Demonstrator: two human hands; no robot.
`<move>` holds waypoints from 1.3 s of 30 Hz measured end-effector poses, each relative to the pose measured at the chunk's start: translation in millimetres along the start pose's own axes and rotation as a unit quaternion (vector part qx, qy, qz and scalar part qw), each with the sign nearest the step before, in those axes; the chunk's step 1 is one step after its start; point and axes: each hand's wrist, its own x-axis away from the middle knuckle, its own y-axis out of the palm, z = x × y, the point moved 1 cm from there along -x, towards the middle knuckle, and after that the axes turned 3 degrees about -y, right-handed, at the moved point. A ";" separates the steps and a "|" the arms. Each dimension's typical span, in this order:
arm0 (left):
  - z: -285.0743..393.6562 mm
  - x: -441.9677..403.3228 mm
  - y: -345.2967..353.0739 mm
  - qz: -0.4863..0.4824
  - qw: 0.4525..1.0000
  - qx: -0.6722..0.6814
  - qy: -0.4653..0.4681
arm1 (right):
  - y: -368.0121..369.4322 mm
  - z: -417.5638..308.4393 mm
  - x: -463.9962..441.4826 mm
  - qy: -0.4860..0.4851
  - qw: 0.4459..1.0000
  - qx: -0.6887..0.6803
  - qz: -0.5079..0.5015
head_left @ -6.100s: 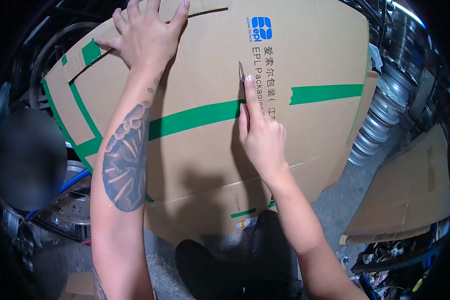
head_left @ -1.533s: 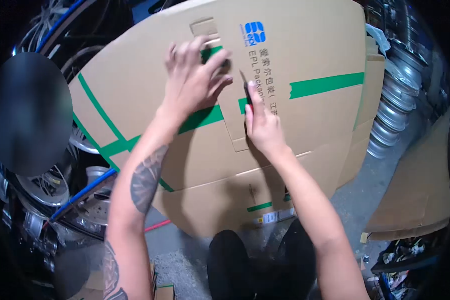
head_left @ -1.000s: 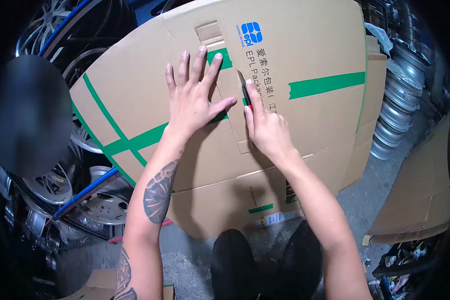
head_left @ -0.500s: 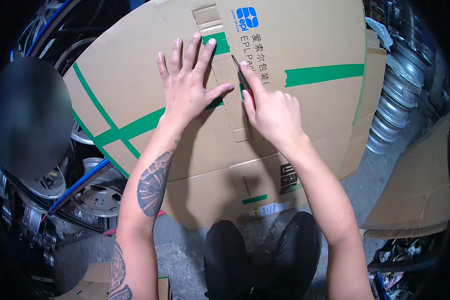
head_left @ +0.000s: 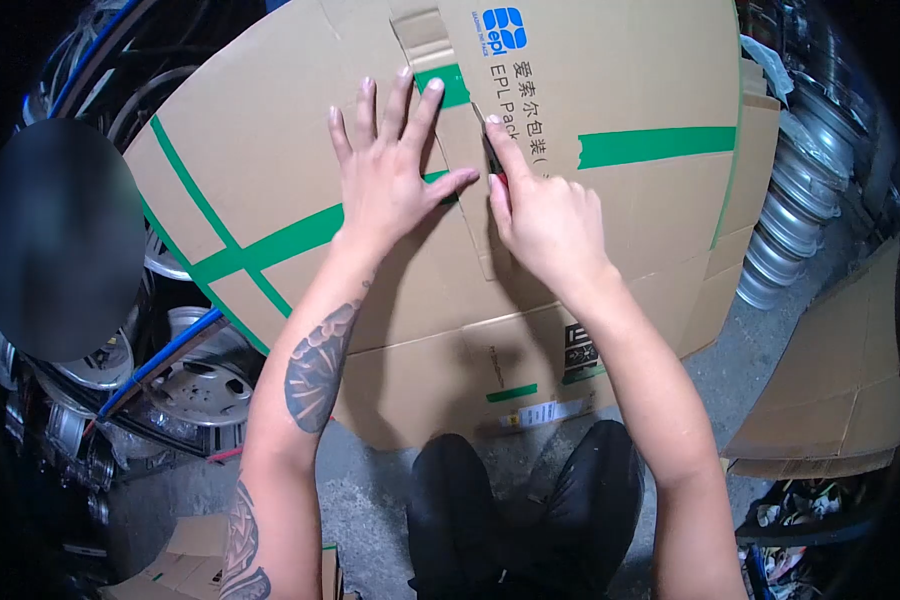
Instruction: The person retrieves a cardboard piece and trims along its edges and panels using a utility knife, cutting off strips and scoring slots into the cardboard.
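Observation:
A large sheet of brown cardboard (head_left: 620,240), printed with a blue logo and lettering, lies in front of me with strips of green tape (head_left: 660,147) across it. My left hand (head_left: 395,180) rests flat on it with fingers spread, the index fingertip at a short piece of green tape. In my right hand (head_left: 550,220) is a dark utility knife (head_left: 491,152) with some red on it, my index finger stretched along its top. Its blade tip touches the cardboard beside that tape, along the edge of a narrow cut strip (head_left: 452,130). A recessed slot (head_left: 425,38) lies above.
Silver wheel rims (head_left: 795,220) are stacked on the right, and more rims (head_left: 205,390) lie at left by a blue rail (head_left: 160,362). Another cardboard sheet (head_left: 825,390) leans at lower right. My legs (head_left: 455,510) stand at the near edge.
The view has shifted slightly. My left hand has slid a little toward me on the cardboard. The knife tip stays at about the same spot beside the tape.

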 end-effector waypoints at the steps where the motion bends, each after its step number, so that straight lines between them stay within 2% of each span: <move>1: 2.3 6.0 0.5 -0.011 1.000 -0.003 -0.003 | -0.5 0.4 -0.2 0.003 1.000 0.005 -0.005; 7: 18.8 64.9 12.2 -0.070 0.997 0.034 0.002 | 3.8 4.8 0.0 0.006 1.000 0.003 -0.004; 13: 29.3 81.9 21.5 -0.056 0.997 0.055 0.006 | 19.3 11.9 -0.7 -0.084 0.988 -0.002 0.129; 20: 21.7 40.4 16.2 -0.014 0.999 0.023 0.044 | 22.1 14.9 0.8 -0.081 0.989 0.013 0.125; 24: 21.2 30.7 11.3 -0.039 0.998 -0.003 0.058 | 20.6 11.4 1.9 -0.069 0.993 0.011 0.097; 39: 24.9 32.1 19.3 -0.034 0.999 0.020 0.029 | 29.8 11.8 0.4 -0.093 0.988 -0.038 0.116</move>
